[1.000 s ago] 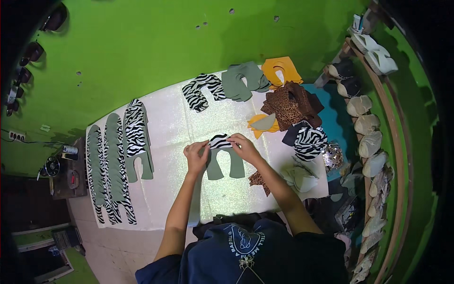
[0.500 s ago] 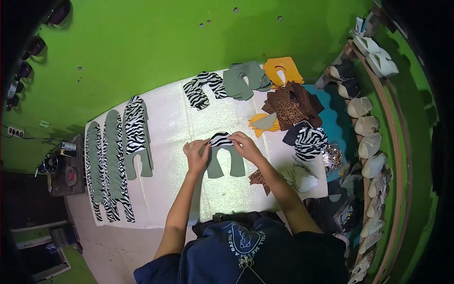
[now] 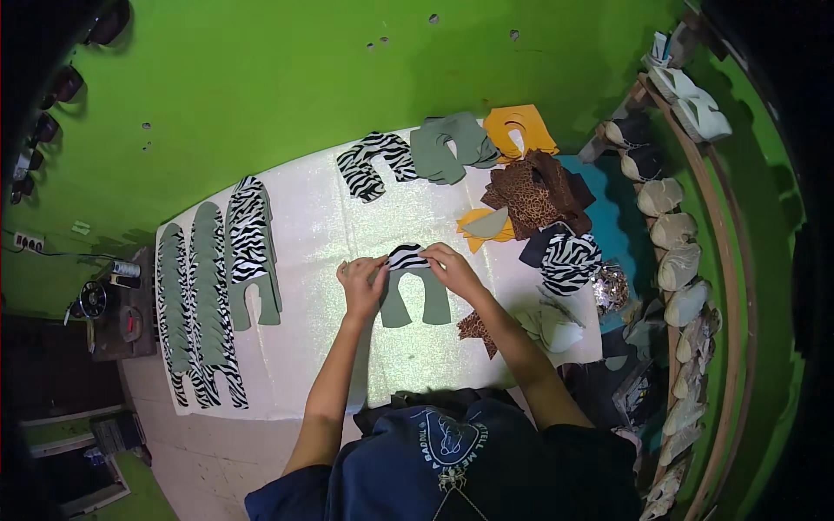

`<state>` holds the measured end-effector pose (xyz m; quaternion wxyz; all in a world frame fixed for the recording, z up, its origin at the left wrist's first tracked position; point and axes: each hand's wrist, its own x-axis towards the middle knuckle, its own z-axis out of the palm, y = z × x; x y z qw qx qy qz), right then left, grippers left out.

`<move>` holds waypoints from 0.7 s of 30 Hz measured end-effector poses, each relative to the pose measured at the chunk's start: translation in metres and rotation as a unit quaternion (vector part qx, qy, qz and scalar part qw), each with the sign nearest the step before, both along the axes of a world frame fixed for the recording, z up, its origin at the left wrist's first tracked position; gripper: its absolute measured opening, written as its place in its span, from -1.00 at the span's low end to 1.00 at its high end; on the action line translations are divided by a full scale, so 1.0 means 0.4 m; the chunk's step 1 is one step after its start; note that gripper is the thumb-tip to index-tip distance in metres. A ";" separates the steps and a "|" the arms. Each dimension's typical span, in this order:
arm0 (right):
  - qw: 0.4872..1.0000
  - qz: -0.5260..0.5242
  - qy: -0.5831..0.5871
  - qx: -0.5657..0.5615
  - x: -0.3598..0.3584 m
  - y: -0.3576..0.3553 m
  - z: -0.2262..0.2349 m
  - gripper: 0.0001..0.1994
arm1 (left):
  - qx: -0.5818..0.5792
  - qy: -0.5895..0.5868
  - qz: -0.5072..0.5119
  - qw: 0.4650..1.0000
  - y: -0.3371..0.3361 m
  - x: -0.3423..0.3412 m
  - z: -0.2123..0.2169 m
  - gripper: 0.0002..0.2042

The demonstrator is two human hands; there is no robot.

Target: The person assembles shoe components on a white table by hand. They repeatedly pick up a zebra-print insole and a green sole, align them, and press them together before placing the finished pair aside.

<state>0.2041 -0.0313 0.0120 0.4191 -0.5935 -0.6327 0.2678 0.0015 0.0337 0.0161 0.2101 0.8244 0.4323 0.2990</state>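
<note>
Now both hands are pressing a zebra-print piece [image 3: 407,256] onto a green horseshoe-shaped cutout [image 3: 415,300] at the middle of the white table [image 3: 347,226].

Rows of finished green-and-zebra pieces [image 3: 213,300] are lying at the far left; the left hand [image 3: 361,286] is resting with fingers curled on the cutout's left edge, the right hand [image 3: 450,271] is pinching the zebra piece, and leopard-print pieces [image 3: 532,195] are piling up on the right.

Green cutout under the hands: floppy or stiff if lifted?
Probably floppy: the green cutout lies flat and thin on the white table. Likely light. Its two legs may droop. Both hands, left hand and right hand, press its zebra strip.
</note>
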 end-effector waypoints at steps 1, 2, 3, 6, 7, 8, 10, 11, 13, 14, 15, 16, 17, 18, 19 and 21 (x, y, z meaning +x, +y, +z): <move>1.000 0.001 0.003 -0.006 0.002 0.002 -0.001 -0.82 | -0.001 0.004 -0.001 1.000 0.001 0.001 -0.001 -0.82; 1.000 0.002 0.006 -0.013 0.001 0.004 0.000 -0.82 | -0.001 0.001 0.001 1.000 0.001 0.000 -0.004 -0.82; 1.000 0.004 0.004 -0.008 0.001 0.005 0.002 -0.82 | -0.001 -0.002 0.003 1.000 0.000 -0.002 -0.008 -0.82; 1.000 0.007 -0.002 0.008 0.003 0.008 0.001 -0.82 | -0.006 -0.002 0.004 1.000 -0.002 -0.003 -0.011 -0.82; 1.000 0.007 -0.005 0.015 0.003 0.009 -0.001 -0.83 | -0.008 0.000 0.003 1.000 -0.002 -0.003 -0.012 -0.82; 1.000 0.007 -0.007 0.023 0.003 0.010 -0.001 -0.83 | -0.007 0.000 0.004 1.000 -0.002 -0.002 -0.009 -0.82; 1.000 0.005 -0.008 0.018 0.003 0.012 0.000 -0.82 | -0.003 0.000 0.007 1.000 -0.003 -0.001 -0.005 -0.82; 1.000 0.005 -0.009 0.016 0.004 0.012 0.000 -0.82 | -0.004 0.003 0.006 1.000 -0.002 -0.001 -0.005 -0.82; 1.000 0.003 -0.006 0.023 0.005 0.015 -0.005 -0.82 | -0.004 0.009 0.004 1.000 0.003 -0.001 -0.006 -0.82; 1.000 0.002 -0.005 0.027 0.005 0.017 -0.006 -0.82 | -0.001 0.008 0.004 1.000 0.004 -0.001 -0.006 -0.82; 1.000 0.002 -0.008 0.023 0.006 0.017 -0.007 -0.82 | 0.001 0.006 0.005 1.000 0.004 0.000 -0.006 -0.82; 1.000 0.001 -0.010 0.019 0.006 0.017 -0.008 -0.82 | 0.004 0.005 0.005 1.000 0.004 0.000 -0.007 -0.81; 1.000 0.001 -0.012 0.015 0.007 0.018 -0.009 -0.82 | 0.003 0.005 0.006 1.000 0.005 0.000 -0.009 -0.82; 1.000 0.003 -0.014 0.015 0.007 0.018 -0.010 -0.82 | 0.002 0.006 0.007 1.000 0.005 -0.001 -0.011 -0.82; 1.000 0.005 -0.015 0.015 0.009 0.019 -0.011 -0.81 | 0.001 0.006 0.008 1.000 0.006 -0.001 -0.012 -0.82; 1.000 0.006 -0.016 0.007 0.008 0.020 -0.010 -0.81 | -0.006 0.003 0.008 1.000 0.007 -0.003 -0.014 -0.82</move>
